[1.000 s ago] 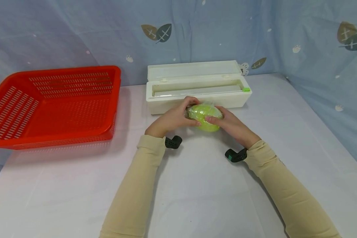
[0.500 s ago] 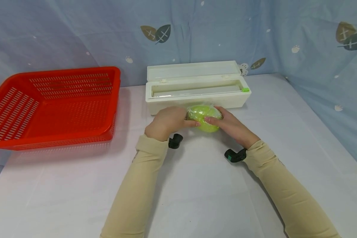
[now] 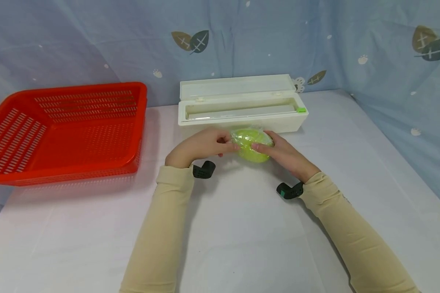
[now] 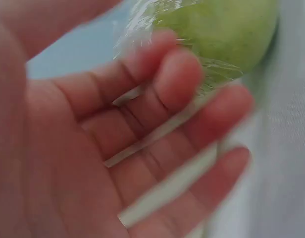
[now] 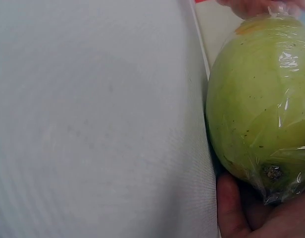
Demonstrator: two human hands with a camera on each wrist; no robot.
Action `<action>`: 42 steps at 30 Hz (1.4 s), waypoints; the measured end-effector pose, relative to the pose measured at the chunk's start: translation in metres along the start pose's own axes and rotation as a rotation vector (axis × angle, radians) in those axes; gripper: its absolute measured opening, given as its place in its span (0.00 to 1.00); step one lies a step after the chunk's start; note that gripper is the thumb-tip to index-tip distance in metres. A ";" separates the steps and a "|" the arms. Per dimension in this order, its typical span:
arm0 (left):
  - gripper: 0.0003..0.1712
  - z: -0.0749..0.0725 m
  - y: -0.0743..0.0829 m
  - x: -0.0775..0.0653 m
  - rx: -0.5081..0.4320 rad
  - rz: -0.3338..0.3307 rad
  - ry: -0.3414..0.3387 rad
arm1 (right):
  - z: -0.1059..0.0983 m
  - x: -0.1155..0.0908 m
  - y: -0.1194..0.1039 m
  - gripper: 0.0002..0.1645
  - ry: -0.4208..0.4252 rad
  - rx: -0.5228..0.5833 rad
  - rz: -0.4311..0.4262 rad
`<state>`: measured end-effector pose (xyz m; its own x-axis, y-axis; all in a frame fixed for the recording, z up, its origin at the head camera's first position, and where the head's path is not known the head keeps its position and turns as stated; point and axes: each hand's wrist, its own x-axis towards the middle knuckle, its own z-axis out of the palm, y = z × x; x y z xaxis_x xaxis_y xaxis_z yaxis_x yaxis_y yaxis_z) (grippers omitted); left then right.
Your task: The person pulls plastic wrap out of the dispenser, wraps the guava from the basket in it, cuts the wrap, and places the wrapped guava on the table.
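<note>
A pale green melon (image 3: pixel 254 151), wrapped in clear cling film (image 5: pixel 287 60), sits in front of a long white box. My right hand (image 3: pixel 287 156) holds its right side, the thumb across the front; in the right wrist view its fingers (image 5: pixel 230 203) lie by the dark stem scar. On the other side is my left hand (image 3: pixel 205 145), its fingers loosely bent and spread. The left wrist view shows the left fingertips (image 4: pixel 179 74) right at the wrinkled film edge, with a gap between thumb and index finger. The left thumb tip is out of that view.
Behind the hands stands the white cling film dispenser (image 3: pixel 242 124), lid (image 3: pixel 238 88) raised, a roll inside and a green slider (image 3: pixel 301 110) at its right end. A red slotted basket (image 3: pixel 141 134) is at the left. A blue patterned cloth (image 3: pixel 256 36) hangs behind the white-covered table (image 3: pixel 256 236).
My left hand first turned over the melon's left side, then drew back to the left, its fingers loosening. My right hand and the melon have stayed in place.
</note>
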<state>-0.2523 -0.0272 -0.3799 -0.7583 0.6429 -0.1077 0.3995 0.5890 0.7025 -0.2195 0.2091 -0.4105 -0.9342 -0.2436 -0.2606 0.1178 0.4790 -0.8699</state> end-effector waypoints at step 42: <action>0.43 0.028 -0.013 0.021 -0.261 0.177 -0.049 | 0.010 -0.019 -0.027 0.43 -0.029 0.013 -0.073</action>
<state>-0.2590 -0.0080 -0.4112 -0.6608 0.7506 0.0030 0.3723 0.3242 0.8697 -0.2020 0.1926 -0.3860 -0.9302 -0.3019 -0.2087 0.0547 0.4481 -0.8923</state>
